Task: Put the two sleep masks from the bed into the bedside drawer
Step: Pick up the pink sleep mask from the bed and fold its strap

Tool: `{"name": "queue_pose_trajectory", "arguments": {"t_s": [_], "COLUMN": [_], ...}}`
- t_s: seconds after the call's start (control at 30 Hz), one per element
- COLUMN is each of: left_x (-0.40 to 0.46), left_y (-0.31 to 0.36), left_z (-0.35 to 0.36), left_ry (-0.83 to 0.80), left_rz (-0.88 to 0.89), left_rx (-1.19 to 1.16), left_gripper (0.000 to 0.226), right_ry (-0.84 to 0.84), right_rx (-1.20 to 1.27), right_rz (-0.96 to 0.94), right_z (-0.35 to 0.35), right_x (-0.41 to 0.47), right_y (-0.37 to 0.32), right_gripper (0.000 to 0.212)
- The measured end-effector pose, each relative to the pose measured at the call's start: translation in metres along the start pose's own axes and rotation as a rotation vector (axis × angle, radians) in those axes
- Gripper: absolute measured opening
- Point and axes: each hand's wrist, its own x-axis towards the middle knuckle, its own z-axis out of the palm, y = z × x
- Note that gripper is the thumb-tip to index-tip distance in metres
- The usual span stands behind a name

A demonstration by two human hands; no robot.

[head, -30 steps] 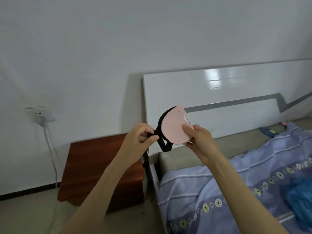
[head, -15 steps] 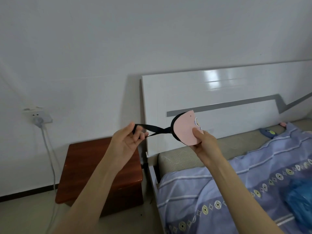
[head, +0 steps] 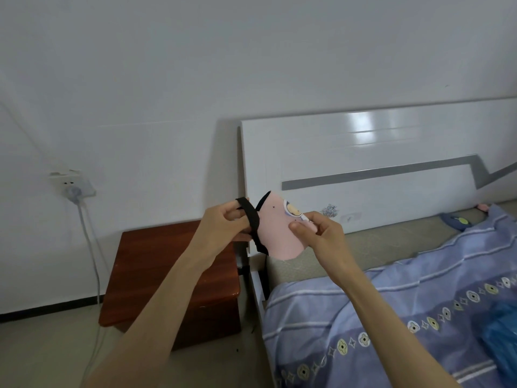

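I hold a pink sleep mask [head: 277,233], folded in half, in the air between the bed and the bedside cabinet. My right hand [head: 319,233] pinches its pink fabric. My left hand [head: 223,225] grips its black elastic strap [head: 249,214], which wraps over my fingers. A second, dark blue sleep mask [head: 456,222] lies on the mattress near the headboard, far right. The red-brown bedside cabinet [head: 156,264] stands left of the bed; its drawer front is not visible from here.
A white headboard [head: 363,152] stands against the wall. A blue patterned quilt [head: 419,303] covers the bed, with a blue plastic bag [head: 503,331] at the right edge. A wall socket [head: 72,186] with a plug and hanging cable is left of the cabinet.
The strap was stretched out to the left half a second ago; now my left hand has come back to the mask and the strap is slack over my fingers.
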Motion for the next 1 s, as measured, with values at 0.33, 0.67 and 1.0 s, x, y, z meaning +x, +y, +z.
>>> {"name": "queue_pose_trajectory", "arguments": {"t_s": [0.33,0.67,1.0], "left_x": [-0.008,-0.036,-0.08], "left_y": [-0.007,-0.039,-0.065], "left_z": [-0.005,-0.016,-0.059], "left_ry": [-0.079,0.004,0.207], "left_rz": [0.046,-0.087,-0.093], "left_rx": [0.195,0.099,0.16], "left_gripper": [0.018,0.015,0.022], "right_ry": [-0.298,-0.486,-0.634], "right_rx": [-0.246,-0.302,-0.363], "right_rz": [0.011,0.029,0.045], "right_z": [-0.002,0.024,0.091], "right_x": [0.004,0.007,-0.005], "right_y": [-0.005,0.012,0.039], "right_gripper": [0.016,0.02,0.021]}}
